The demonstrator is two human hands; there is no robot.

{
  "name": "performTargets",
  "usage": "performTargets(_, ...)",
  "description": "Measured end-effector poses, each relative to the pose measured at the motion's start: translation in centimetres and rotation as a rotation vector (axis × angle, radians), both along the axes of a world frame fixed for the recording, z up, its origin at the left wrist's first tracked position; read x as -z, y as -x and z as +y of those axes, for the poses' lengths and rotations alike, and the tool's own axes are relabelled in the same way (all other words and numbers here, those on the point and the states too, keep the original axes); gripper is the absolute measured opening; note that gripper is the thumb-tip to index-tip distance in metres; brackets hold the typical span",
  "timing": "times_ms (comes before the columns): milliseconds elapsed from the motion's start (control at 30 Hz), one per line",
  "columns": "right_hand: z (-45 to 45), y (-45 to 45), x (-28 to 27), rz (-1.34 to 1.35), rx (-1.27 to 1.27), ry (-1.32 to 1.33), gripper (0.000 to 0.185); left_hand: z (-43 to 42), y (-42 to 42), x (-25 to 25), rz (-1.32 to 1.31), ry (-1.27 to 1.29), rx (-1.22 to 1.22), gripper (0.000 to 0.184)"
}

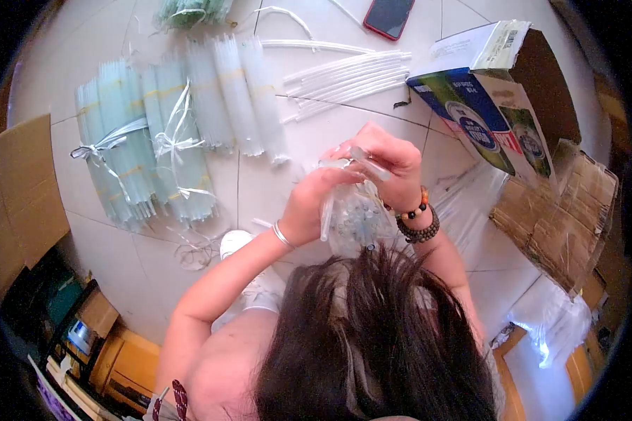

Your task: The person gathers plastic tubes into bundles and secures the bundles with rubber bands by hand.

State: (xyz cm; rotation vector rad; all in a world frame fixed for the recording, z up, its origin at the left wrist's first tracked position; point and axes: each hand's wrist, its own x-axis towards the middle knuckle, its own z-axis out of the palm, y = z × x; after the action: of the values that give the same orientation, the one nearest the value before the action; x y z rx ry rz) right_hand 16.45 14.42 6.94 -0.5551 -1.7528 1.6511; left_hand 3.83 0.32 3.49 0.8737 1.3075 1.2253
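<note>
Both hands meet near the middle of the view, above a clear plastic bag [361, 217] with small, unclear contents. My left hand [312, 196], below a silver bangle, has its fingers curled round the bag's gathered top. My right hand [390, 158], with bead bracelets at the wrist, is closed on a short translucent tube [370, 163] beside the bag's top. Tied bundles of pale green tubes [126, 140] lie on the floor to the left, with whiter bundles [232, 95] beside them. Loose clear tubes [347, 81] lie beyond the hands.
A phone [388, 15] lies at the top. An open printed carton [470, 105] stands at the right, near flattened brown cardboard [562, 210] and plastic wrap [555, 319]. Another cardboard piece [21, 203] is at the far left. Dark hair covers the lower middle.
</note>
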Motion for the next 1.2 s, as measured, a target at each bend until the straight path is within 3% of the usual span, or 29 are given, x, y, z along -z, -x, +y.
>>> performTargets(200,-0.1,-0.4,-0.8,0.047,-0.024,-0.047,0.013,1.0,1.1,-1.6,0.455,-0.353,0.009,0.044)
performTargets(400,0.3,-0.2,-2.3,0.036,-0.041,-0.106,0.014,0.8,1.0,-2.1,0.374,-0.285,0.043,0.045)
performTargets(467,0.6,-0.3,-2.2,-0.041,0.008,-0.208,0.016,0.4,0.9,-1.1,0.135,-0.094,0.089,0.044)
performTargets(533,1.6,-0.1,-1.2,-0.183,0.098,-0.403,0.018,0.3,1.0,-0.7,0.159,-0.108,0.125,0.041)
performTargets(600,3.4,0.5,0.4,-0.367,0.191,-0.597,0.017,0.5,1.4,-0.7,0.442,-0.322,0.159,0.035)
performTargets(667,5.2,0.0,4.4,-0.546,0.107,-0.665,0.030,0.6,1.0,-0.7,0.430,-0.330,0.105,0.037)
performTargets(767,7.4,-0.3,10.6,-0.495,0.097,-0.721,0.029,1.0,0.8,-0.5,0.431,-0.343,0.075,0.044)
performTargets(867,8.6,-0.7,13.3,-0.480,0.115,-0.807,0.027,1.1,0.8,-0.6,0.397,-0.333,0.073,0.045)
performTargets(1000,8.1,-0.9,10.4,-0.408,0.277,-0.924,0.034,0.7,0.3,-0.1,0.301,-0.300,0.039,0.046)
performTargets(1033,7.1,-1.8,8.0,-0.452,0.291,-0.814,0.033,0.6,0.2,0.1,0.271,-0.287,0.027,0.046)
performTargets(1133,4.6,-6.8,3.5,-0.851,-0.020,-0.045,0.031,0.7,0.2,0.2,0.287,-0.276,0.038,0.045)
performTargets(1200,1.6,-10.6,3.8,-0.944,-0.132,0.012,0.036,0.7,0.4,0.0,0.327,-0.287,0.052,0.045)
